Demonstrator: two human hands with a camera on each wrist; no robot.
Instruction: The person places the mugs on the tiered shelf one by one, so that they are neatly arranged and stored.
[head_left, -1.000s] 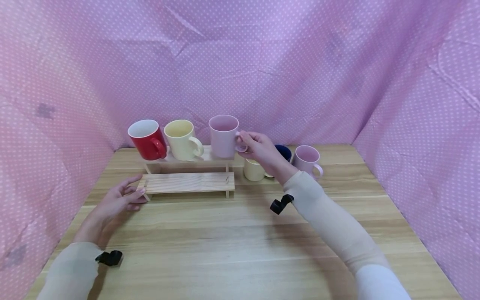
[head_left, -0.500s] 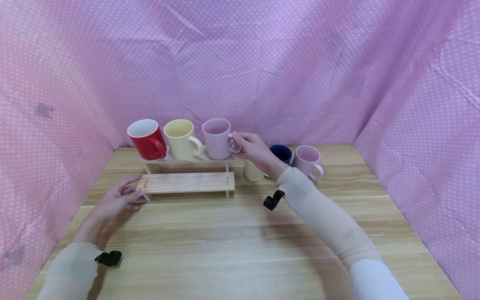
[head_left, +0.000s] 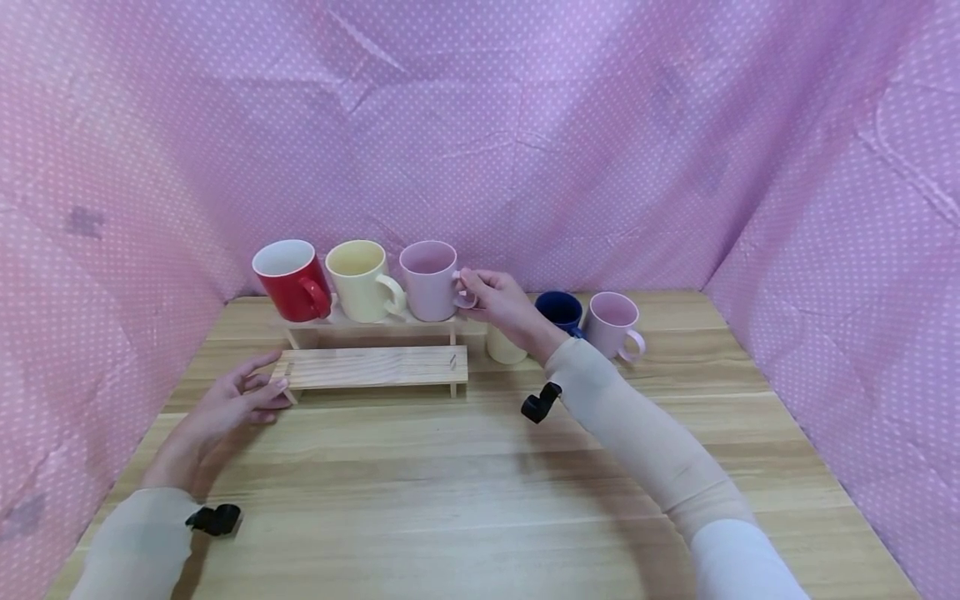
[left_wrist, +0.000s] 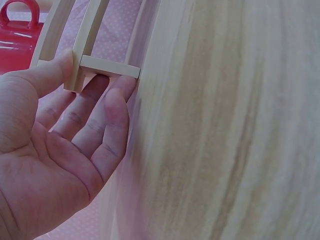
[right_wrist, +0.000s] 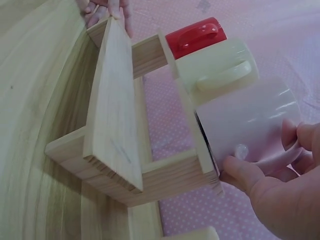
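A two-tier wooden rack (head_left: 375,367) stands on the table, its upper tier carrying a red mug (head_left: 291,283), a pale yellow mug (head_left: 360,285) and a pink mug (head_left: 430,285) in a row. My right hand (head_left: 504,307) grips the pink mug's handle at the rack's right end; in the right wrist view that mug's base is right at the upper board. My left hand (head_left: 238,400) pinches the lower board's left end, thumb (left_wrist: 55,72) on one side and fingers on the other, as the left wrist view shows.
Right of the rack, a second yellow mug (head_left: 504,343), partly hidden by my right hand, a dark blue mug (head_left: 558,308) and another pink mug (head_left: 611,325) stand on the wooden table (head_left: 420,500). Pink dotted cloth (head_left: 480,125) hangs behind and at both sides.
My right hand has moved left with the pink mug and lowered it onto the upper tier, beside the yellow mug. More of the blue mug shows. My left hand stays in place.
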